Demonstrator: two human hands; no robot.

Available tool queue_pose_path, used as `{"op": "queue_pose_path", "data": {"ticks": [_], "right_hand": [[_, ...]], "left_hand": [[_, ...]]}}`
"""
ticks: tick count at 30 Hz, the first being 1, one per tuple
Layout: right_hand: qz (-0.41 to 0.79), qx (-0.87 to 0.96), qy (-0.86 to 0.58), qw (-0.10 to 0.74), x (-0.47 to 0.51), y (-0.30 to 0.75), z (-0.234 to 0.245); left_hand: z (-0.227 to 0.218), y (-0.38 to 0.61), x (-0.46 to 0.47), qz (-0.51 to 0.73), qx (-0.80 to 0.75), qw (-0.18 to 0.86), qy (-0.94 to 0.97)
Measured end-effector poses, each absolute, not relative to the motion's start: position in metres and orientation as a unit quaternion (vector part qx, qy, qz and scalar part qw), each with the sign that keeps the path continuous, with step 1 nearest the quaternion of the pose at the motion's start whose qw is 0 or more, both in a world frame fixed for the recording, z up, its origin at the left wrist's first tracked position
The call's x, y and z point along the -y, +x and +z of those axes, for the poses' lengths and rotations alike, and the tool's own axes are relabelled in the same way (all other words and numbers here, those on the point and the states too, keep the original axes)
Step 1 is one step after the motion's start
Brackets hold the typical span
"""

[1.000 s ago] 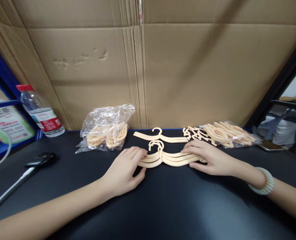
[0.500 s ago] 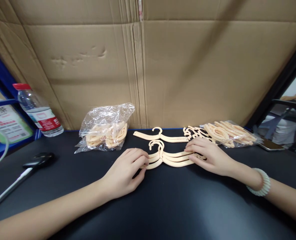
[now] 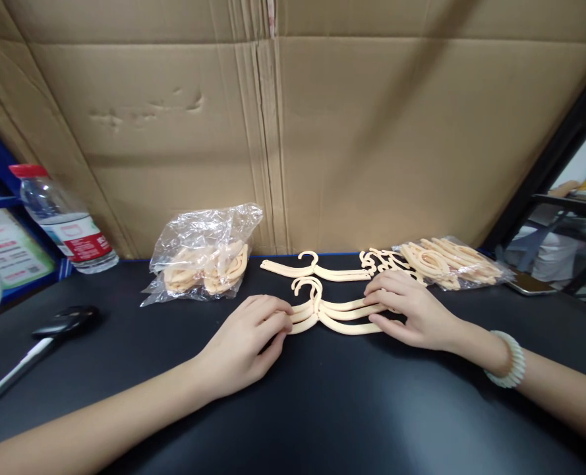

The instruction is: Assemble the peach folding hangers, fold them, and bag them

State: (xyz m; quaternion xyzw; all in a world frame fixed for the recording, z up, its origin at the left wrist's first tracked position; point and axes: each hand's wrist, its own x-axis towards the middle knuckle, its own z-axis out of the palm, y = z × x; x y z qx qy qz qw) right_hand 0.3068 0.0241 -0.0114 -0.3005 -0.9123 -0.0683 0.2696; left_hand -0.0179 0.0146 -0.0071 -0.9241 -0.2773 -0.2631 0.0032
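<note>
Hangers (image 3: pixel 339 311) lie stacked on the bench (image 3: pixel 322 409). My left hand (image 3: pixel 246 343) and right hand (image 3: pixel 411 310) each close a grip on one end, fingers hiding the tips. I count perhaps four, since overlap blurs them.

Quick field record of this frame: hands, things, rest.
left hand: pinches left end of hanger stack
right hand: pinches its right end; bracelet on wrist
things: hanger stack flat on black table; single hanger behind it
rest: bagged hangers at left; open bag of hangers at right; water bottle far left; cardboard wall behind
</note>
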Motion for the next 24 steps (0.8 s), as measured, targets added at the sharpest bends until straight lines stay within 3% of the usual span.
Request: {"op": "queue_pose_path", "data": {"ticks": [6, 24], "right_hand": [[-0.032, 0.934, -0.268, 0.236, -0.0160, 0.2997, -0.0076], [-0.031, 0.930, -0.268, 0.248, -0.0201, 0.3016, -0.0116]], "left_hand": [[-0.0089, -0.0191, -0.0161, -0.263, 0.268, -0.003, -0.927], [-0.0098, -0.0183, -0.0184, -0.280, 0.246, 0.010, -0.928]]}}
